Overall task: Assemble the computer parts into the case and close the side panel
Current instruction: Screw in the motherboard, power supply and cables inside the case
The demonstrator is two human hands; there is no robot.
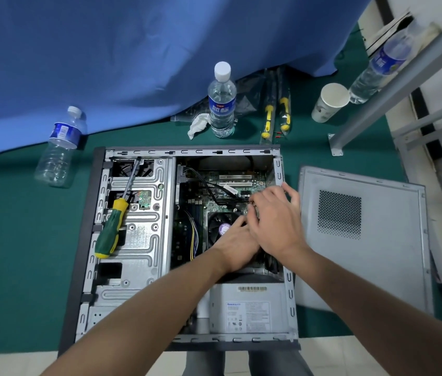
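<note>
Inside the open case (pixel 97 240), a hidden part is being worked beside the CPU fan (pixel 221 226); grips of left hand (pixel 237 248) and right hand (pixel 274 221) cannot be told; forcing risks a misseated connector

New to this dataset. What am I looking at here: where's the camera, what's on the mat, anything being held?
There is one picture, from a camera worn on a person's head, looking down at their own two bare hands. No robot is involved.

An open computer case lies flat on a green mat. Both hands work inside it beside the cooler fan: the left hand lies lower, and the right hand overlaps it. Whether either holds something is hidden.

A green and yellow screwdriver rests on the drive cage. The removed side panel lies right of the case. Behind are water bottles, a paper cup and a crumpled tissue.
</note>
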